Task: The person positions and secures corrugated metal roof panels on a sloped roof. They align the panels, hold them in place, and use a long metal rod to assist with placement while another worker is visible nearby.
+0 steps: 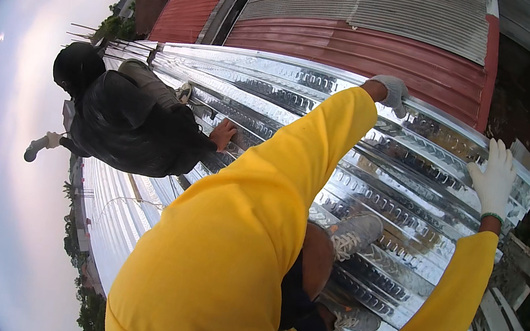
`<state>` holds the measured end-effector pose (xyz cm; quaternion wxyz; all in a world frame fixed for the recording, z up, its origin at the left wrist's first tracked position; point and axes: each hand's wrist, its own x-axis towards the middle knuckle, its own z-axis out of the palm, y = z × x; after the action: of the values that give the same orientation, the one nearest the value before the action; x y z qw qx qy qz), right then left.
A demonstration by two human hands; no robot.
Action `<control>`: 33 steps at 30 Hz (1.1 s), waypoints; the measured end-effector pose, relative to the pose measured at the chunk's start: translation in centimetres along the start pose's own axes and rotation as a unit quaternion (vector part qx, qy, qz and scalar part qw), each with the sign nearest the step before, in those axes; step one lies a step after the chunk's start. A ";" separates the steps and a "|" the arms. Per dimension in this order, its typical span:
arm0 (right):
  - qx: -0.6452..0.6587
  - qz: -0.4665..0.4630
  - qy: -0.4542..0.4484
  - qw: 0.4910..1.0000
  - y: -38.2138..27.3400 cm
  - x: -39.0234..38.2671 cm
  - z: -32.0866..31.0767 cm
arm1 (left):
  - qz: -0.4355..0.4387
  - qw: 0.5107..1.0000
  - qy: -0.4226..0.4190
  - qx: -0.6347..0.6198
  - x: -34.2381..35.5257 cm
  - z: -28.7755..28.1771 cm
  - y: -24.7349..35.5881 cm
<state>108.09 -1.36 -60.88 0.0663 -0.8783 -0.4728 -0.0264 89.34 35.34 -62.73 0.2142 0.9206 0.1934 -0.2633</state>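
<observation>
Ribbed, shiny metal decking (414, 141) with rows of embossed marks spreads beneath me. My left hand (391, 92), in a pale grey knitted glove, sits at its far edge with the fingers curled down over the sheet; the fingertips are partly hidden. Farther right, my right hand (493, 178) wears a white glove with a green cuff. Its fingers are stretched out and spread, lying against the decking near the right end, holding nothing. Both arms are in yellow sleeves.
A person in black (137, 121) crouches on the left, a bare hand (222, 135) on the decking and a grey tool (41, 145) in the other. My grey shoes (354, 235) stand on the ribs. Beyond the edge lies a lower red and grey roof (393, 54).
</observation>
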 end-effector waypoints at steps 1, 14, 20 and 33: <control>0.002 0.003 -0.012 1.000 -0.2 0.9 0.1 | -0.002 1.000 0.008 0.003 -0.2 0.0 0.0; 0.078 -0.038 -0.034 0.996 1.9 5.6 -2.0 | -0.020 0.998 0.049 0.025 -3.5 -2.6 1.6; 0.046 -0.044 -0.010 0.998 0.4 5.1 -1.5 | -0.010 0.997 0.064 0.031 -3.5 -1.9 0.6; 0.024 -0.042 -0.027 0.998 1.4 5.1 -1.8 | -0.010 0.998 0.050 0.021 -3.8 -2.7 1.3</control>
<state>112.04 1.83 -58.64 0.0734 -0.8564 -0.5110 0.0060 88.05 34.68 -58.11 0.1822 0.9348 0.2074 -0.2234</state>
